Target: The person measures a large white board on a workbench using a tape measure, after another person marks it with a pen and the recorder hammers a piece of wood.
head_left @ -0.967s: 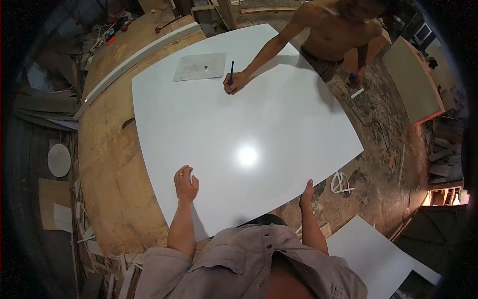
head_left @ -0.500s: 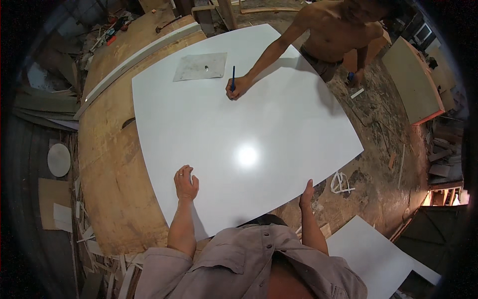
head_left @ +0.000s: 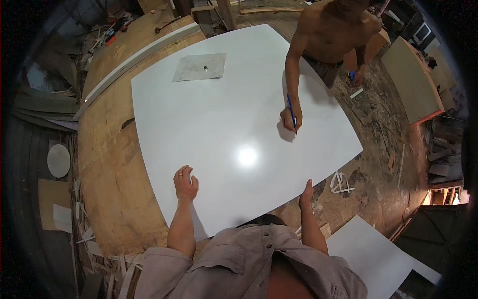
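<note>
Pen (head_left: pixel 291 106) rightward — panel (head_left: pixel 224 114) beneath left fingers (head_left: pixel 185 171)

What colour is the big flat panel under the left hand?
The big flat panel is white; see the head view.

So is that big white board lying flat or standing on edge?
Lying flat: the white board has its broad face up, with a grey sheet resting on it and the right hand at its edge.
</note>
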{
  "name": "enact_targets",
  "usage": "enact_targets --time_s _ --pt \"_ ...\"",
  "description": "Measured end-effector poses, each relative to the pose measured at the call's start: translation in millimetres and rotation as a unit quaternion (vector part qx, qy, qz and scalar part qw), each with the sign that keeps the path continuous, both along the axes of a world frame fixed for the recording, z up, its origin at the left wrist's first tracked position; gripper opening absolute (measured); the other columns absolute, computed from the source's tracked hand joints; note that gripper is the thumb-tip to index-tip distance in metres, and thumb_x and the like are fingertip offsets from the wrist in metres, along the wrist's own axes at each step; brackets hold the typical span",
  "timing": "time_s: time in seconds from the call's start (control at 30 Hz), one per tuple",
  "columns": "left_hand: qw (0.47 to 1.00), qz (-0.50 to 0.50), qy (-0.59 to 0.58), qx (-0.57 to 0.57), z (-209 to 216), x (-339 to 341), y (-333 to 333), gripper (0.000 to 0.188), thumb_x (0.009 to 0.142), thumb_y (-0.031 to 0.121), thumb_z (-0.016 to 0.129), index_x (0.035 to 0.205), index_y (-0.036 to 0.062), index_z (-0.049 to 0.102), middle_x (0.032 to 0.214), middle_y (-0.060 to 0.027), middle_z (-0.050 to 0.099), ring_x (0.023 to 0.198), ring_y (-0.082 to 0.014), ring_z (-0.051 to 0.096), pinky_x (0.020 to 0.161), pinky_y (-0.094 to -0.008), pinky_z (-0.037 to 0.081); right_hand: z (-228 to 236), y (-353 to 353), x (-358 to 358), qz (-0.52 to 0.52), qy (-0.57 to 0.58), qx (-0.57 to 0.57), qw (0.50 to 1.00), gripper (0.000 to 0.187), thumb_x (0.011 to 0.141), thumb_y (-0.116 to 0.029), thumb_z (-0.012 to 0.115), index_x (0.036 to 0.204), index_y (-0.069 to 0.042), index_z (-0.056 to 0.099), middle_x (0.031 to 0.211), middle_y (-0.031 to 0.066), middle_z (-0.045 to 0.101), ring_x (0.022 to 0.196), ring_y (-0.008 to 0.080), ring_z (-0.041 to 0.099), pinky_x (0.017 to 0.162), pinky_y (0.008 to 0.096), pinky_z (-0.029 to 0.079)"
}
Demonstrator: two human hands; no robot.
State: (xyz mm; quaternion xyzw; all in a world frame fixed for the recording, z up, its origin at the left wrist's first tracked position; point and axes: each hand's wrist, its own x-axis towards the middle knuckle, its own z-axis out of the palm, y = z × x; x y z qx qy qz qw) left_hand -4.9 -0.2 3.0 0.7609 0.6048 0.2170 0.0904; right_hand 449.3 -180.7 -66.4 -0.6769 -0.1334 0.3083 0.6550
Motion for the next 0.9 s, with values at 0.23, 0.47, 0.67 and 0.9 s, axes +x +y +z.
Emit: enact_targets --time_s 0.23,0.47,0.67,0.9 --pt "1.0 0.004 0.004 0.0 -1.9 1.9 0.3 0.03 0.084 0.012 0.059 0.113 0.0075 0.059 0.129 -0.0111 0.058 0.123 -0.0319 0.051 0.108 -0.0472 0.037 -4.1 -2.7 5.3 0.015 -0.006 -0.016 1.0 0.061 0.104 -0.051 0.047 0.105 0.008 0.063 0.1 0.0105 0.064 0.091 0.0198 0.056 0.082 0.0383 0.047" --pt "1.0 -0.002 -0.004 0.008 -3.5 3.7 0.3 0.03 0.084 0.012 0.058 0.113 0.0082 0.059 0.128 -0.0114 0.058 0.122 -0.0328 0.052 0.107 -0.0479 0.037 1.4 0.2 5.8 0.012 -0.021 0.002 1.0 0.058 0.105 -0.048 0.047 0.103 0.007 0.063 0.099 0.0108 0.064 0.089 0.0191 0.055 0.081 0.0388 0.046" --pt "1.0 -0.001 -0.008 0.01 -3.8 5.4 -0.3 0.031 0.083 0.012 0.058 0.114 0.0082 0.059 0.127 -0.0122 0.058 0.122 -0.0338 0.052 0.107 -0.0488 0.038 2.1 -1.0 7.9 0.012 0.002 -0.004 1.0 0.057 0.104 -0.048 0.047 0.099 0.006 0.063 0.096 0.0099 0.065 0.087 0.0191 0.055 0.081 0.0382 0.045" --pt "1.0 -0.002 -0.003 0.015 -6.9 3.2 0.6 0.031 0.084 0.013 0.057 0.114 0.0082 0.059 0.128 -0.0128 0.059 0.122 -0.0341 0.052 0.107 -0.0491 0.038 -0.8 -5.3 11.2 0.056 0.008 -0.028 0.998 0.066 0.103 -0.052 0.046 0.13 0.007 0.054 0.121 0.0151 0.062 0.11 0.0248 0.057 0.095 0.0409 0.044"
